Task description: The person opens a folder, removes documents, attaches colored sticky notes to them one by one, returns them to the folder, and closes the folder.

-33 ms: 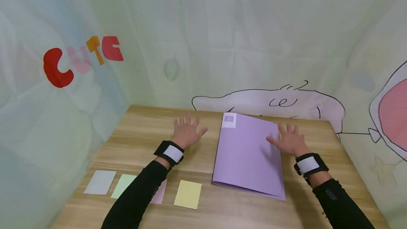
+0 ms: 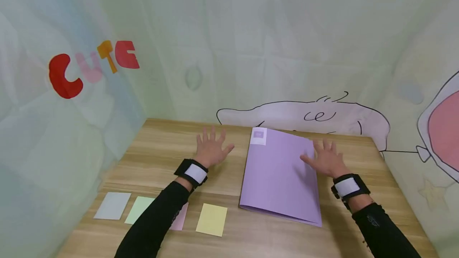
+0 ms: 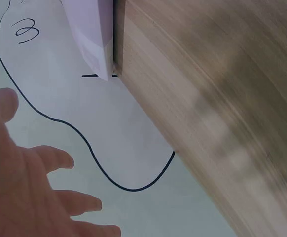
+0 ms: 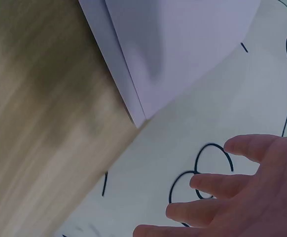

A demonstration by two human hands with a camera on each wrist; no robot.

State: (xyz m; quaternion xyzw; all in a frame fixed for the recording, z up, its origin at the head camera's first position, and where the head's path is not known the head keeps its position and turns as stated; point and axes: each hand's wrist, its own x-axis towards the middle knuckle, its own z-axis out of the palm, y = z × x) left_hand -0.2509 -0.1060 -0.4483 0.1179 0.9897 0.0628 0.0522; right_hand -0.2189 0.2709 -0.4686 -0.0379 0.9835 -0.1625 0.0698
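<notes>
A purple folder (image 2: 279, 174) lies closed on the table, with a white label (image 2: 258, 135) at its far left corner. To its left, my left hand (image 2: 210, 150) is held with fingers spread, touching nothing that I can see. My right hand (image 2: 328, 160) has its fingers spread too, and its thumb reaches over the folder's right edge, casting a shadow on the cover. In the left wrist view the folder (image 3: 96, 29) shows only its labelled corner. The right wrist view shows the folder's (image 4: 183, 44) far right corner, with the cover slightly apart from the back.
Along the near left of the table (image 2: 229, 222) lie a pale grey paper square (image 2: 112, 206), a green one (image 2: 138, 208), a pink one (image 2: 180, 219) partly behind my left sleeve, and a yellow one (image 2: 212, 219). Printed cloth hangs behind and beside the table.
</notes>
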